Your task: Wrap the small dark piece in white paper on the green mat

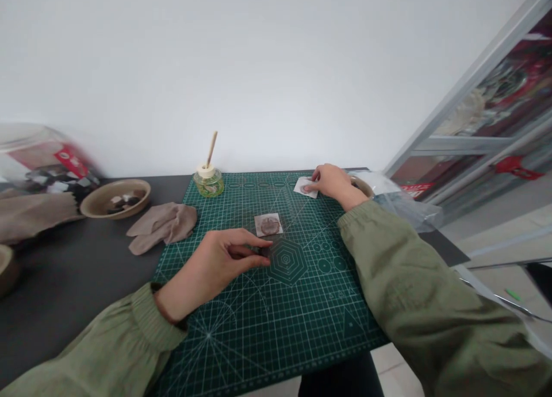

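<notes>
Over the green cutting mat (302, 328), my left hand (219, 259) is held in a pinch. Something small and dark shows between its fingertips, too unclear to name. Just beyond those fingers a white square with a brownish round stain (269, 224) lies flat on the mat. Farther back on the right, my right hand (331, 181) has its thumb and fingers closed at the edge of a second white paper square (302, 186), which also bears a brownish mark. The right hand and wrist partly hide a bowl (363, 187) behind them.
A glass jar with a brush (209, 180) stands at the mat's back left. Left of the mat lie a crumpled beige cloth (166, 226) and a bowl of small dark and white pieces (115, 199). Clear plastic bags (401, 199) sit at right, before a glass-doored cabinet (487, 115).
</notes>
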Motion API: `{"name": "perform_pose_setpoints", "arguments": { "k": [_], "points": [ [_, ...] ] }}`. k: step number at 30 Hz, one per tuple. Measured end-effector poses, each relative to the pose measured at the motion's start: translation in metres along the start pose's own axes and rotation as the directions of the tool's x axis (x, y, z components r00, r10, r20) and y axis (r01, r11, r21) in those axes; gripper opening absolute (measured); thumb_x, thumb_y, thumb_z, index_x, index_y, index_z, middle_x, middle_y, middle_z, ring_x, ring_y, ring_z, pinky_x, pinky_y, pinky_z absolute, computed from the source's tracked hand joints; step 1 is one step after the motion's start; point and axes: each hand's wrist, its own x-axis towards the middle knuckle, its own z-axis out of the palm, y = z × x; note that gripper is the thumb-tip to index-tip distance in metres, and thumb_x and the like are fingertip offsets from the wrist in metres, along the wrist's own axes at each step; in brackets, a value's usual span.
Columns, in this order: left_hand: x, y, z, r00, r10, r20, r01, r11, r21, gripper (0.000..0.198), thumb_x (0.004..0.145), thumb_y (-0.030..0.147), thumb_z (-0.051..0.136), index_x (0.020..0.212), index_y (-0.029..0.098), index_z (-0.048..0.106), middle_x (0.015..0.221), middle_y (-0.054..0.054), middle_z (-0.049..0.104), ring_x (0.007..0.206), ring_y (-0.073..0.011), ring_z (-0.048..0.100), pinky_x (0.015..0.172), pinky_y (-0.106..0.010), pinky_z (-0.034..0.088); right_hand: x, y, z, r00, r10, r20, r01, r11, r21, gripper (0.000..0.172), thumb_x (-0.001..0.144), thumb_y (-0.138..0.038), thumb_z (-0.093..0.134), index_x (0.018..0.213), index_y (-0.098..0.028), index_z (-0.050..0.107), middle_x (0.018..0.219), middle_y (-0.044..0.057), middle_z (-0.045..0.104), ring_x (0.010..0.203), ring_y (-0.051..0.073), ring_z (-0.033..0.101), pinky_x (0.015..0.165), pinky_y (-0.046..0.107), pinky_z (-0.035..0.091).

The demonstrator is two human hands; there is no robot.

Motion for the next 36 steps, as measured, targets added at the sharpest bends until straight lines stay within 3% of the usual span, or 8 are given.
{"name": "perform_pose_setpoints", "arguments": {
  "k": [14,19,21,23,25,28,33,36],
  "points": [
    [-0.027,0.001,0.002,0.995,0.074,-0.070,-0.082,0.991,-0.105,0.017,0.087,0.032,0.098,0.102,0.024,0.094,0.106,-0.005,0.095,0.096,-0.0276,0.094,0.088,-0.031,0.078,0.013,0.003,-0.005,0.994,-0.021,0.108,0.014,0.997,0.070,0.041,0.114,-0.042,0.078,0.150,-0.022,0.072,0.153,0.013,0.073,0.128,0.030,0.077,0.108,0.053,0.069],
    [-0.029,0.008,0.002,0.984,0.152,-0.095,-0.153,0.988,0.004,0.012,0.086,0.026,0.100,0.097,0.025,0.094,0.096,-0.003,0.095,0.082,-0.0227,0.093,0.077,-0.023,0.076,-0.013,0.007,-0.024,0.985,-0.171,-0.030,0.172,0.948,0.269,0.019,0.101,-0.029,0.091,0.104,-0.013,0.082,0.105,0.013,0.086,0.094,0.028,0.081,0.084,0.039,0.065],
    [-0.025,0.009,-0.001,0.977,0.194,-0.085,-0.189,0.980,0.068,0.011,0.086,0.024,0.100,0.096,0.026,0.095,0.092,-0.001,0.094,0.078,-0.0204,0.091,0.075,-0.021,0.075,-0.039,0.004,-0.028,0.960,-0.240,-0.143,0.276,0.898,0.344,0.017,0.103,-0.031,0.087,0.108,-0.015,0.082,0.102,0.010,0.087,0.091,0.025,0.079,0.078,0.037,0.061],
    [-0.019,0.008,-0.005,0.969,0.235,-0.070,-0.225,0.965,0.132,0.010,0.087,0.024,0.099,0.096,0.027,0.096,0.091,-0.001,0.094,0.077,-0.0192,0.090,0.073,-0.020,0.073,-0.071,-0.001,-0.025,0.912,-0.304,-0.275,0.394,0.836,0.383,0.013,0.104,-0.031,0.085,0.108,-0.020,0.083,0.103,0.007,0.086,0.092,0.024,0.078,0.081,0.037,0.059],
    [-0.011,0.006,-0.009,0.962,0.268,-0.050,-0.254,0.948,0.191,0.010,0.089,0.024,0.098,0.098,0.027,0.096,0.092,-0.002,0.094,0.078,-0.0192,0.090,0.073,-0.021,0.073,-0.104,-0.010,-0.016,0.749,-0.441,-0.494,0.638,0.680,0.360,0.010,0.103,-0.029,0.084,0.095,-0.022,0.082,0.094,0.005,0.085,0.085,0.024,0.077,0.077,0.038,0.058],
    [0.001,0.001,-0.013,0.953,0.303,-0.011,-0.291,0.922,0.256,0.012,0.091,0.022,0.096,0.102,0.027,0.096,0.095,-0.002,0.094,0.082,-0.0189,0.090,0.075,-0.021,0.072,-0.140,-0.024,0.003,0.542,-0.566,-0.622,0.829,0.480,0.286,0.008,0.105,-0.017,0.079,0.101,-0.022,0.084,0.098,0.004,0.087,0.087,0.022,0.081,0.080,0.036,0.062],
    [0.013,-0.008,-0.015,0.938,0.347,0.016,-0.334,0.888,0.317,0.008,0.093,0.022,0.096,0.099,0.028,0.095,0.091,0.001,0.092,0.078,-0.0145,0.087,0.074,-0.017,0.068,-0.150,-0.042,0.028,0.434,-0.594,-0.677,0.895,0.368,0.251,0.017,0.107,-0.005,0.072,0.111,-0.015,0.085,0.110,0.011,0.089,0.099,0.019,0.085,0.086,0.028,0.068],
    [0.014,-0.015,-0.014,0.936,0.351,0.005,-0.332,0.881,0.337,0.010,0.094,0.020,0.094,0.101,0.028,0.094,0.091,0.002,0.092,0.075,-0.0123,0.086,0.072,-0.014,0.067,-0.142,-0.047,0.040,0.428,-0.592,-0.683,0.899,0.353,0.257,0.016,0.107,-0.004,0.072,0.114,-0.012,0.085,0.112,0.013,0.089,0.104,0.020,0.086,0.091,0.027,0.069]
  ]
}}
